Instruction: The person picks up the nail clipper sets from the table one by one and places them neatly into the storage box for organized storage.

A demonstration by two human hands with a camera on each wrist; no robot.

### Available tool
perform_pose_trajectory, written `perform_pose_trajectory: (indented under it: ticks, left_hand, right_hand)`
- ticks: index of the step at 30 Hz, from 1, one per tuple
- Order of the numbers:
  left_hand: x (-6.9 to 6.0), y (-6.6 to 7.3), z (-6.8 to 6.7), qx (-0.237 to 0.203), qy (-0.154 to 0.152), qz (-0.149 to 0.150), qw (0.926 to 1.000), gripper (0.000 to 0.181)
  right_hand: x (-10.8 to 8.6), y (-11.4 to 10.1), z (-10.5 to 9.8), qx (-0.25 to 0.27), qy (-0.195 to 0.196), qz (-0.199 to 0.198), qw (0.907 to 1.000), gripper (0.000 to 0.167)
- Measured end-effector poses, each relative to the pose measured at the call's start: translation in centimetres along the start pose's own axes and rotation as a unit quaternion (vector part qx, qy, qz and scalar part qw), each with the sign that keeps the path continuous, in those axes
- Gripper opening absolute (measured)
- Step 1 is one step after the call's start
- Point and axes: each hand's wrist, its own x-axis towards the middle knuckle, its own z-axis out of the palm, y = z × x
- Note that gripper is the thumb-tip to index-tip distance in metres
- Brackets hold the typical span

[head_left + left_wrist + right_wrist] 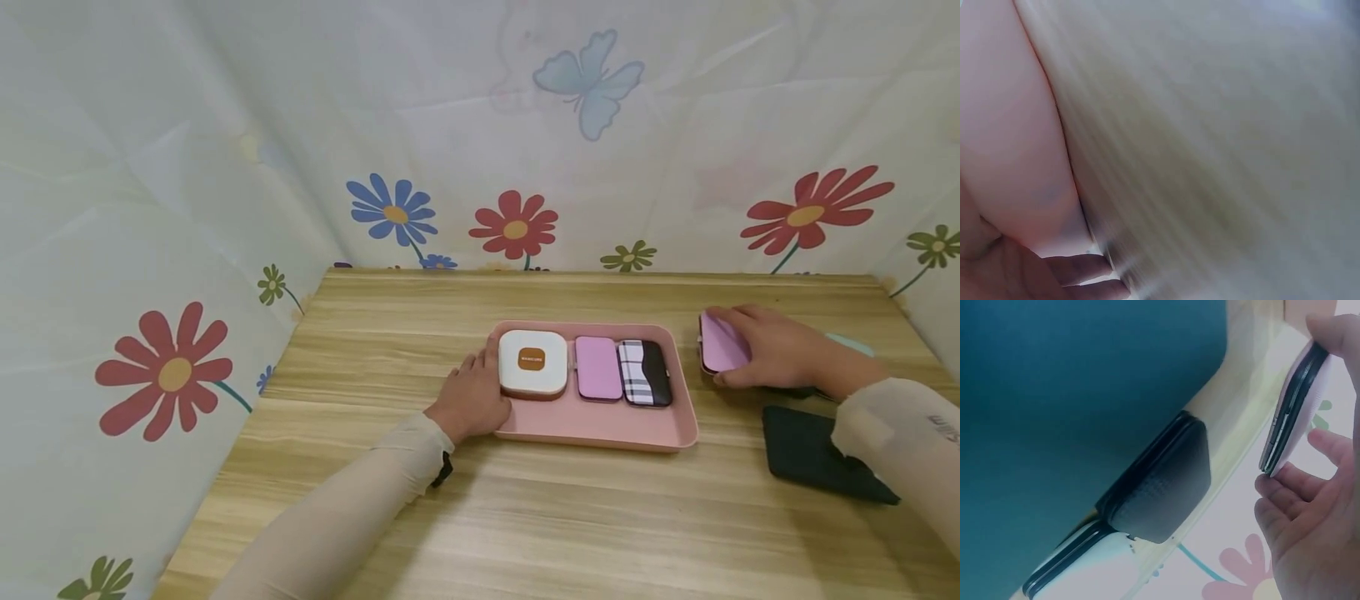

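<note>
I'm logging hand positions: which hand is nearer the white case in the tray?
The left hand: it touches the pink tray at its left wall, just beside the white case. The right hand is farther, beyond the tray's right end, holding a pink case.

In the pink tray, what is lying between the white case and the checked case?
One lilac case lies between the white case and the checked case, as the head view shows.

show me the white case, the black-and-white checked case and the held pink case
white case [533, 363]: head view, middle of its lid
black-and-white checked case [643, 373]: head view, middle of its top
held pink case [722, 345]: head view, uncovered part of its top
</note>
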Motion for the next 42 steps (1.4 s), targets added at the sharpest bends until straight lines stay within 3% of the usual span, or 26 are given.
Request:
perform_pose_trajectory:
  ticks: [6,16,24,42]
  left_hand:
    - [0.0,-0.1,-0.1,-0.003,-0.002,-0.001,1.0000,0.090]
    - [0.4,-0.3,0.2,0.000,-0.010,-0.015,0.9998,0.092]
    - [-0.1,-0.1,-0.3,-0.005,-0.003,-0.009,0.9999,0.090]
    - [-0.3,0.3,-0.5,0.002,-0.007,-0.014,0.9999,0.090]
  right_hand:
    - [-0.4,-1.5,-0.2,0.005,0.016,-0.003,0.9999,0.115]
    - [-1.2,-5.1,-0.2,0.011,0.031,-0.041,0.9986,0.116]
    - [-0.7,-6.2,0.5,-0.025,0.067,-0.078,0.9944,0.110]
    - [0.4,-8.4,0.8,-0.047,0.058,-0.104,0.9918,0.112]
